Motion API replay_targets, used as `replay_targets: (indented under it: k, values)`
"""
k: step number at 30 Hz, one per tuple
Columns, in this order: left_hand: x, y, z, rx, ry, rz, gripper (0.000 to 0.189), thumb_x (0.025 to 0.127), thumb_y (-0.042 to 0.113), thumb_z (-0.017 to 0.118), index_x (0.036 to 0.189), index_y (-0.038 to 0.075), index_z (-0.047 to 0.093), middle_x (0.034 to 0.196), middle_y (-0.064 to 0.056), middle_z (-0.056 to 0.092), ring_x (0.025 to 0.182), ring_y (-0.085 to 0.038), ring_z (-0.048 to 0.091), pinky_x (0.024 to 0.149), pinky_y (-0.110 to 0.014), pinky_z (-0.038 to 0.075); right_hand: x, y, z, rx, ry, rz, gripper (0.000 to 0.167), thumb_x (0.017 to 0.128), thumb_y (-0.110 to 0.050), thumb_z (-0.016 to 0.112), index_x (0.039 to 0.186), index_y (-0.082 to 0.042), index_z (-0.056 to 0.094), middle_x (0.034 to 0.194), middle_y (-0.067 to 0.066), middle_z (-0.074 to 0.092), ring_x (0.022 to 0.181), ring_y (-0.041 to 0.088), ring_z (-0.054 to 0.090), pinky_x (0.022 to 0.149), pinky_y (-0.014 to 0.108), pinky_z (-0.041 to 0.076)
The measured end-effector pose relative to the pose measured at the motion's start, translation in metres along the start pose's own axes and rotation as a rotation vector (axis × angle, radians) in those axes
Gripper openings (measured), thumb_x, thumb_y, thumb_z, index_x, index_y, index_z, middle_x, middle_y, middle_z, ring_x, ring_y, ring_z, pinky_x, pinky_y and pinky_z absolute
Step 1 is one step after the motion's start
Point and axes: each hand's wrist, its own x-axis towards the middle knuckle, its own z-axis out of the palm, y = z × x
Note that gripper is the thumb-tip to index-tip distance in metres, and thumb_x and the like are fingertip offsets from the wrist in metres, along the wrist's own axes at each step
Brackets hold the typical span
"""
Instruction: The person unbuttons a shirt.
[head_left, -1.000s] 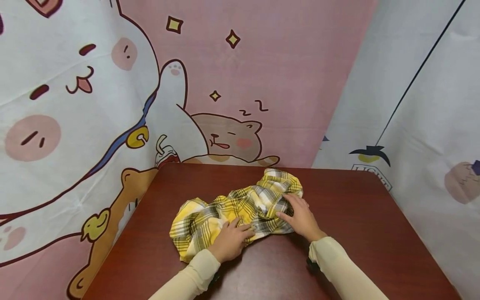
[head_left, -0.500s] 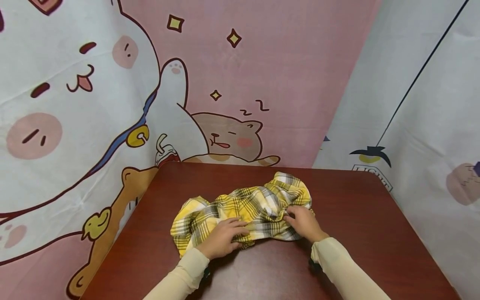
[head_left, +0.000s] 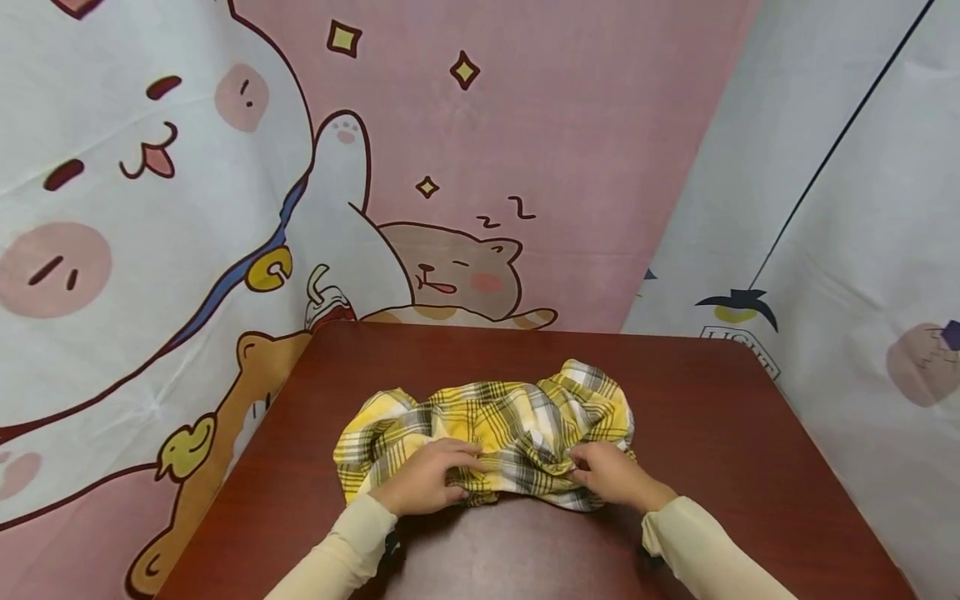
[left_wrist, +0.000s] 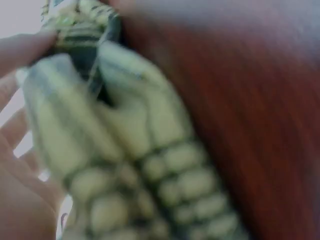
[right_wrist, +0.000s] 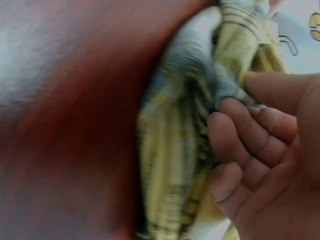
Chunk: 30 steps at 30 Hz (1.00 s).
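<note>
A crumpled yellow, white and grey plaid cloth (head_left: 517,417) lies bunched across the middle of the table. My left hand (head_left: 427,477) is at its near side, left of centre, with fingers extended over the fabric. In the left wrist view the thumb (left_wrist: 25,49) touches a fold and the other fingers are spread behind the cloth (left_wrist: 165,115). My right hand (head_left: 618,477) is at the near right part. In the right wrist view its thumb and forefinger pinch a fold of the cloth (right_wrist: 170,150), and the remaining fingers (right_wrist: 227,135) are curled.
The cloth lies on a dark red-brown wooden table (head_left: 712,417). Behind it hangs a pink and white backdrop (head_left: 585,167) with cartoon animals, close to the table's far edge.
The cloth's right end has shifted toward me and to the right, together with my right hand, whose fingers have closed on a fold. My left hand has slid left along the near side.
</note>
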Motion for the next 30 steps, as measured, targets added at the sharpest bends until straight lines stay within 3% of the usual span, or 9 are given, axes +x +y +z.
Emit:
replay_targets:
  k: [2, 5, 9, 12, 14, 19, 22, 26, 30]
  values:
    - [-0.004, -0.002, -0.009, -0.008, 0.043, -0.045, 0.036, 0.086, 0.03, 0.075, 0.12, 0.023, 0.069, 0.134, -0.002, 0.057, 0.123, -0.023, 0.049, 0.099, -0.05, 0.04, 0.001, -0.004, -0.005, 0.023, 0.064, 0.008, 0.028, 0.087, -0.013, 0.072, 0.07, -0.018, 0.051, 0.065, -0.013, 0.041, 0.057, 0.001, 0.038, 0.052, 0.024, 0.035]
    - [-0.009, -0.009, -0.023, 0.04, 0.163, -0.154, 0.034, 0.086, 0.034, 0.075, 0.116, 0.019, 0.071, 0.118, -0.003, 0.062, 0.107, -0.022, 0.055, 0.094, -0.05, 0.042, 0.006, -0.007, -0.012, 0.024, 0.258, 0.027, 0.016, 0.087, -0.019, 0.075, 0.079, -0.02, 0.062, 0.072, -0.014, 0.052, 0.062, 0.002, 0.046, 0.055, 0.025, 0.041]
    - [-0.012, -0.022, -0.04, 0.113, 0.318, -0.452, 0.029, 0.082, 0.026, 0.079, 0.107, 0.012, 0.073, 0.092, -0.004, 0.062, 0.079, -0.02, 0.056, 0.072, -0.042, 0.049, 0.016, -0.005, -0.016, 0.001, 0.495, 0.052, 0.009, 0.087, -0.019, 0.076, 0.091, -0.016, 0.069, 0.08, -0.01, 0.058, 0.065, 0.007, 0.049, 0.057, 0.029, 0.044]
    - [-0.014, -0.031, -0.049, 0.103, 0.306, -0.664, 0.026, 0.081, 0.023, 0.079, 0.102, 0.01, 0.072, 0.087, -0.005, 0.062, 0.072, -0.019, 0.056, 0.062, -0.039, 0.048, 0.025, -0.004, -0.013, -0.004, 0.535, 0.074, 0.01, 0.087, -0.016, 0.075, 0.095, -0.012, 0.07, 0.081, -0.007, 0.059, 0.066, 0.009, 0.05, 0.059, 0.032, 0.044]
    - [-0.015, -0.035, -0.052, 0.073, 0.245, -0.74, 0.025, 0.081, 0.024, 0.078, 0.1, 0.008, 0.071, 0.086, -0.004, 0.063, 0.071, -0.019, 0.056, 0.063, -0.04, 0.048, 0.032, -0.003, -0.008, 0.001, 0.497, 0.085, 0.011, 0.088, -0.018, 0.075, 0.095, -0.011, 0.07, 0.082, -0.006, 0.06, 0.068, 0.01, 0.052, 0.06, 0.033, 0.045]
    - [-0.017, -0.042, -0.052, -0.04, 0.138, -0.785, 0.026, 0.082, 0.026, 0.077, 0.095, 0.006, 0.066, 0.081, -0.003, 0.062, 0.069, -0.018, 0.055, 0.064, -0.038, 0.046, 0.04, 0.0, 0.002, 0.043, 0.263, 0.14, 0.019, 0.09, -0.034, 0.071, 0.096, -0.015, 0.068, 0.082, -0.008, 0.059, 0.07, 0.009, 0.053, 0.063, 0.033, 0.045]
    - [-0.019, -0.044, -0.051, -0.129, 0.13, -0.78, 0.038, 0.084, 0.028, 0.077, 0.109, 0.002, 0.065, 0.093, -0.007, 0.065, 0.08, -0.022, 0.06, 0.069, -0.041, 0.049, 0.04, 0.003, 0.005, 0.04, 0.158, 0.186, 0.024, 0.089, -0.04, 0.071, 0.094, -0.018, 0.065, 0.076, -0.008, 0.056, 0.065, 0.01, 0.05, 0.061, 0.033, 0.042]
    - [-0.02, -0.047, -0.048, -0.17, 0.139, -0.76, 0.04, 0.086, 0.027, 0.076, 0.115, 0.002, 0.064, 0.097, -0.008, 0.066, 0.082, -0.024, 0.062, 0.069, -0.042, 0.05, 0.037, 0.005, 0.005, -0.009, 0.115, 0.203, 0.024, 0.086, -0.04, 0.074, 0.086, -0.019, 0.062, 0.069, -0.008, 0.051, 0.06, 0.01, 0.046, 0.058, 0.032, 0.04]
    - [-0.017, -0.049, -0.048, -0.093, 0.173, -0.729, 0.016, 0.086, 0.021, 0.076, 0.089, 0.009, 0.065, 0.071, 0.0, 0.059, 0.057, -0.017, 0.05, 0.053, -0.033, 0.041, 0.036, 0.004, 0.002, -0.056, 0.103, 0.156, 0.022, 0.086, -0.03, 0.075, 0.077, -0.021, 0.058, 0.064, -0.01, 0.049, 0.056, 0.01, 0.044, 0.055, 0.031, 0.038]
